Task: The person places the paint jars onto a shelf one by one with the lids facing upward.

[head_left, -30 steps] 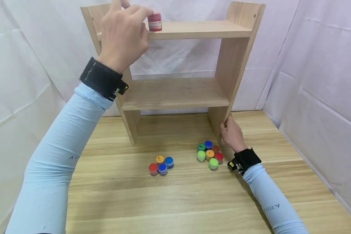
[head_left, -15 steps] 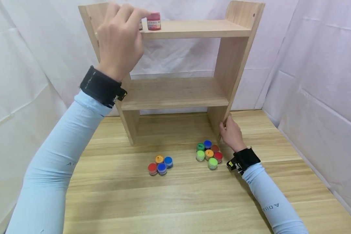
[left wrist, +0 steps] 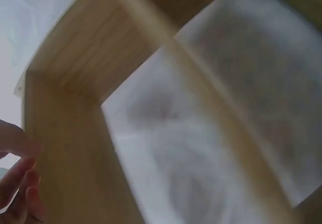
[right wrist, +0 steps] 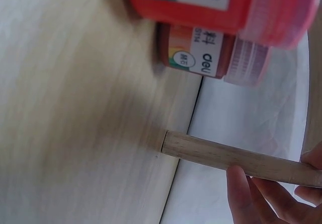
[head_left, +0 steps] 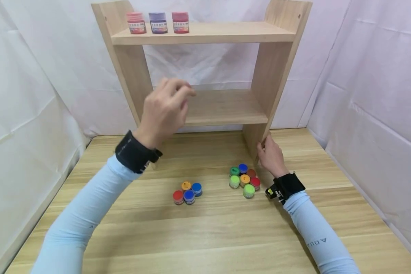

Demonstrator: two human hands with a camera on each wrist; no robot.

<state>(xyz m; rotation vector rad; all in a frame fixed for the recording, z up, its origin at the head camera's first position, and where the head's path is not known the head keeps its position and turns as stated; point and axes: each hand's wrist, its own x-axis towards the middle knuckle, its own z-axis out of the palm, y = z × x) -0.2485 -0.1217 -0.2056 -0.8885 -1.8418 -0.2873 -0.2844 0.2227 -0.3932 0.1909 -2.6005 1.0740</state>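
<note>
My left hand (head_left: 166, 110) hangs in front of the middle board (head_left: 226, 106) of a wooden shelf unit, its fingers loosely bent with nothing between them. In the left wrist view its fingers (left wrist: 20, 183) show at the left edge. Low on the unit's right side panel (head_left: 279, 83), my right hand (head_left: 272, 156) grips the front edge between thumb and fingers. Along the left part of the top board (head_left: 239, 32) stand three paint jars: a pink-red jar (head_left: 136, 23), a purple jar (head_left: 158, 23) and a dark red jar (head_left: 180, 23).
On the table (head_left: 205, 239), a cluster with a red-lidded jar (head_left: 178, 196), an orange jar and two blue jars stands left of centre. Several more jars, among them a light green jar (head_left: 249, 191), stand beside the right hand. White cloth (head_left: 373, 95) hangs around the table.
My left hand has let go of the dark red jar on the top board and come down in front of the middle board, uncovering the other two jars. The right hand stays in place.
</note>
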